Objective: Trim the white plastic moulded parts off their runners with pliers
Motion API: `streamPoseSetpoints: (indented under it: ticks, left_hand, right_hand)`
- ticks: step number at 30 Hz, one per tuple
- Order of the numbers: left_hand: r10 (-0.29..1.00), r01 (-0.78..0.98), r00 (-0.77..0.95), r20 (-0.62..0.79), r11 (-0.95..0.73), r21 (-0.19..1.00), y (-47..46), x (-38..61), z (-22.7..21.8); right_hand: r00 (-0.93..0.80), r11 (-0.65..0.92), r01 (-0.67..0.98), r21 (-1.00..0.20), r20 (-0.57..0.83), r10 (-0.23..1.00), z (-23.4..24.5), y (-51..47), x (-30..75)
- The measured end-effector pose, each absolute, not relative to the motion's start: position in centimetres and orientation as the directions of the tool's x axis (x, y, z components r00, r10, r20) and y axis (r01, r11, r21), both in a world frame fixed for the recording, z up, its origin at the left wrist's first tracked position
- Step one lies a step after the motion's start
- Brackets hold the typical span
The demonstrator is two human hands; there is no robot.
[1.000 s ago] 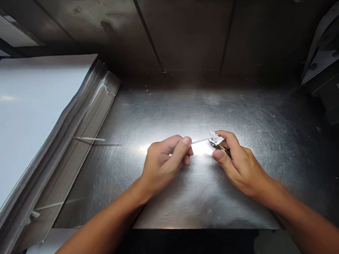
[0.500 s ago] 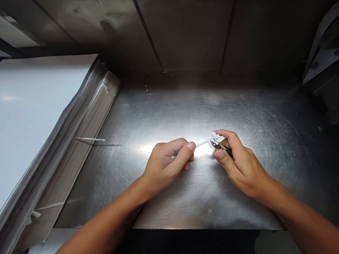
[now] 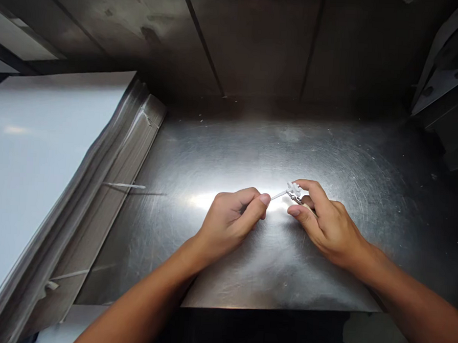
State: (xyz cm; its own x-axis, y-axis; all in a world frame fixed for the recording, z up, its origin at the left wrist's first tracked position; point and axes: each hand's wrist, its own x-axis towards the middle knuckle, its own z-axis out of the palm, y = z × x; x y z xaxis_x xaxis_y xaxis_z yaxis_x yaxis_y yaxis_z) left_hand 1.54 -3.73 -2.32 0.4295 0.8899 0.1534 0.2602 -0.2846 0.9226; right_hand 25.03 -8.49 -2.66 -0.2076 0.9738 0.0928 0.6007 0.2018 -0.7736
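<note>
Grip of left hand [image 3: 229, 216], pinching white stem [image 3: 279, 195], has neared right hand [image 3: 333, 225] clasping metal-tipped tool [image 3: 296, 199].

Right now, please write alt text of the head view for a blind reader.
The left hand pinches a white rod; the right hand holds a small tool near the rod's lumpy end, above a metal table. A stack of sheets lies at left.

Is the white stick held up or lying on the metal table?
Held up: the left hand pinches the white stick above the metal table.
</note>
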Motion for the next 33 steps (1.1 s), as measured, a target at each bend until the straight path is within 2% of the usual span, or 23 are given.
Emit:
streamPoseSetpoints:
  ticks: [8, 21, 26, 33]
  left_hand:
    - [0.942, 0.176, 0.333, 0.037, -0.100, 0.979, -3.71, 1.75, -2.23]
    - [0.921, 0.110, 0.379, -0.089, 0.051, 0.993, -3.74, 1.78, -2.18]
    - [0.921, 0.111, 0.342, -0.187, 0.158, 0.981, -3.69, 1.74, -2.09]
    - [0.913, 0.096, 0.363, -0.188, 0.164, 0.982, -3.51, 1.67, -2.31]
  right_hand:
    - [-0.196, 0.221, 0.623, -0.750, 0.124, 0.973, -2.47, -8.66, 25.09]
    - [-0.194, 0.185, 0.535, -0.825, 0.093, 0.977, -2.33, -8.74, 25.26]
    - [-0.208, 0.190, 0.510, -0.839, 0.094, 0.974, -2.32, -8.70, 25.22]
    - [-0.202, 0.180, 0.521, -0.835, 0.084, 0.976, -2.29, -8.62, 25.22]
